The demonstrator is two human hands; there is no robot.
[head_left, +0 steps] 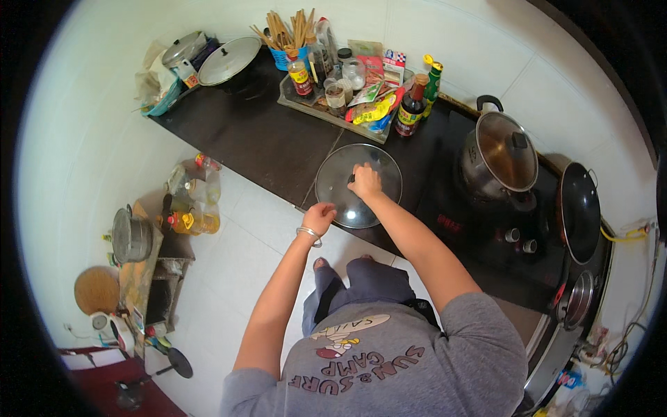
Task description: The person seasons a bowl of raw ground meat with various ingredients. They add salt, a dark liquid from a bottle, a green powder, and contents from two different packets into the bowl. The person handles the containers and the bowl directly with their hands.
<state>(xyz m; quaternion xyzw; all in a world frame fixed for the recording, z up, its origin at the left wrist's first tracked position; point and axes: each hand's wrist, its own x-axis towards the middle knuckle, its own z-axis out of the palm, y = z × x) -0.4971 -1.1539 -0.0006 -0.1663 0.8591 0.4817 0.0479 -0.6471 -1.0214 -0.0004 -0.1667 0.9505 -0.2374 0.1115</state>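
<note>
A round glass lid (pixel 375 167) with a metal rim and a dark knob is at the front edge of the dark counter. My right hand (pixel 368 182) is closed round its knob from above. Close by the lid's near left rim is my left hand (pixel 319 218), with a silver bangle on the wrist. Its fingers are curled in, and what they hold, if anything, is hidden. Whether that hand touches the rim I cannot tell. Beyond the lid stands a dark sauce bottle (pixel 411 106).
Behind is a tray (pixel 333 121) of seasonings and jars. To the right, a lidded pot (pixel 479 167) stands on the black cooktop (pixel 448 208), beside a wok (pixel 580 212). Another lid (pixel 229 61) and a blue chopstick basket (pixel 281 59) are at the back left. Oil bottles (pixel 198 221) stand lower left.
</note>
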